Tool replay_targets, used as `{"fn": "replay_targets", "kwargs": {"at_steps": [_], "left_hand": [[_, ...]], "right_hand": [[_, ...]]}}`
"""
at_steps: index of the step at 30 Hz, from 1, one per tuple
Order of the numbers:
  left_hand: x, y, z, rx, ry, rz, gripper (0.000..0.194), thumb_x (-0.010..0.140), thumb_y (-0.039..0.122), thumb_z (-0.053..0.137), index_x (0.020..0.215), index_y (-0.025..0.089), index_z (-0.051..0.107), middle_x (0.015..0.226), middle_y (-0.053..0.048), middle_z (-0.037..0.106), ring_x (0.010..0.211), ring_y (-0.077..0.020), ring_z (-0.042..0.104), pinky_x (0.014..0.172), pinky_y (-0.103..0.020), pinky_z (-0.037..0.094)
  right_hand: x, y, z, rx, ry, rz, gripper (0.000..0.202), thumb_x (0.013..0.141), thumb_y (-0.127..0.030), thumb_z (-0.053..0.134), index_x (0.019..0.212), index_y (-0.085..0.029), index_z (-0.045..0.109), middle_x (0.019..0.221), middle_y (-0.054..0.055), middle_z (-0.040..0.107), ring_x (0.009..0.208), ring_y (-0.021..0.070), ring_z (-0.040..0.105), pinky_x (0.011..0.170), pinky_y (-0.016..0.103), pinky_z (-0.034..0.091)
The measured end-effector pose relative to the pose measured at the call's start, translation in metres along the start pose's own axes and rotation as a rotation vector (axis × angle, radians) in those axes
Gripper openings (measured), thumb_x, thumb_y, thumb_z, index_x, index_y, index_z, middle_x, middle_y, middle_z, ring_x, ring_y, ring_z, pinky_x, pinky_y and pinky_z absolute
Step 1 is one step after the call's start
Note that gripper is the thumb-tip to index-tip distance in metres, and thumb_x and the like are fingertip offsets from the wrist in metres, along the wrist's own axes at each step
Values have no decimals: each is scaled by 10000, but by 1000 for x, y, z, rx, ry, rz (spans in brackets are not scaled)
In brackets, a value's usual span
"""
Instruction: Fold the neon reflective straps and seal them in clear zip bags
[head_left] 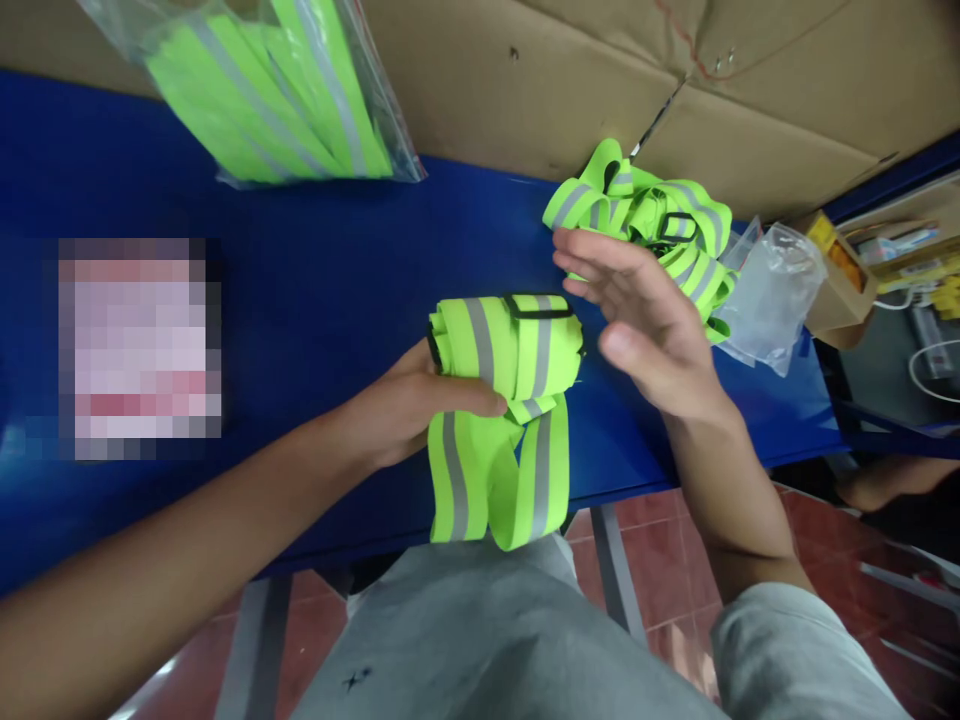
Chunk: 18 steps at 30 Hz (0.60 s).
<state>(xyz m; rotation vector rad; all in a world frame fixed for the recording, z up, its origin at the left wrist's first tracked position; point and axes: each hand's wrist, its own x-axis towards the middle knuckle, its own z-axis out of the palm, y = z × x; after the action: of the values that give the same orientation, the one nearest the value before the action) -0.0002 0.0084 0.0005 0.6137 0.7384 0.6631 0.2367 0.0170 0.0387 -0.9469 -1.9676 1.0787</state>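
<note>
A bundle of neon yellow-green strap with a grey stripe (495,345) is held over the blue table, a black buckle on its upper face. My left hand (424,400) grips the bundle from the left, thumb across its lower front. Loops of the same strap hang below it towards the table's front edge. My right hand (645,325) is raised to the right of the bundle, fingers apart and holding nothing. Behind it lies a tangled pile of similar straps (705,215) with a black buckle.
On the blue table (315,260), a clear bag of folded straps (262,90) lies at the back left. A pixelated block (142,350) is at the left. Clear plastic bags (776,290) and an open carton (840,280) stand at the right. Cardboard (540,90) lines the back.
</note>
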Motion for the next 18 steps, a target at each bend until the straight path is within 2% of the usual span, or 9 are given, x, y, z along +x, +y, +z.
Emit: {"fn": "replay_targets", "kwargs": {"at_steps": [2, 4, 7, 11, 14, 16, 18], "left_hand": [[-1, -3, 0, 9, 32, 0, 483, 520, 64, 880, 973, 191, 772, 870, -29, 801, 776, -241, 758, 685, -311, 617], [-1, -4, 2, -14, 45, 5, 493, 513, 61, 876, 974, 199, 767, 849, -18, 797, 743, -238, 751, 669, -325, 618], [0, -3, 5, -95, 54, -35, 386, 530, 83, 857, 895, 178, 772, 795, -24, 785, 683, -229, 735, 649, -330, 613], [2, -2, 8, -176, 48, -139, 326, 559, 156, 876, 870, 186, 783, 818, -37, 790, 707, -230, 738, 670, -330, 614], [1, -6, 11, -221, 57, -127, 363, 580, 214, 897, 927, 206, 788, 847, -32, 793, 815, -242, 757, 742, -321, 616], [0, -8, 12, -238, -13, -130, 356, 610, 258, 891, 944, 204, 781, 875, -41, 795, 884, -264, 763, 804, -341, 615], [-2, -9, 12, -229, -92, -146, 336, 633, 279, 872, 943, 194, 771, 880, -51, 794, 912, -289, 765, 834, -373, 613]], "right_hand": [[2, 7, 10, -3, -6, 74, 672, 849, -561, 772, 1427, -293, 559, 1503, 43, 579, 1386, 281, 566, 1162, 443, 494], [4, 11, 20, -13, -42, 114, 645, 792, -542, 831, 1324, -242, 621, 1290, 40, 708, 1174, 259, 692, 1015, 406, 596], [4, 11, 33, -56, 100, 92, 533, 790, -522, 838, 1192, -219, 665, 1084, 9, 749, 965, 218, 730, 863, 359, 638], [0, 6, 41, -132, 246, 21, 493, 812, -517, 824, 1192, -241, 674, 1118, 7, 747, 985, 220, 735, 874, 359, 643], [-4, 6, 43, -212, 299, -22, 471, 855, -503, 789, 1235, -254, 665, 1166, 19, 742, 1025, 240, 737, 909, 392, 645], [-6, 8, 42, -270, 316, -113, 428, 896, -425, 768, 1277, -267, 654, 1216, 21, 734, 1092, 247, 728, 965, 405, 632], [-6, 12, 40, -303, 278, -264, 403, 929, -312, 736, 1319, -267, 643, 1252, 25, 728, 1163, 246, 711, 1013, 400, 615]]}}
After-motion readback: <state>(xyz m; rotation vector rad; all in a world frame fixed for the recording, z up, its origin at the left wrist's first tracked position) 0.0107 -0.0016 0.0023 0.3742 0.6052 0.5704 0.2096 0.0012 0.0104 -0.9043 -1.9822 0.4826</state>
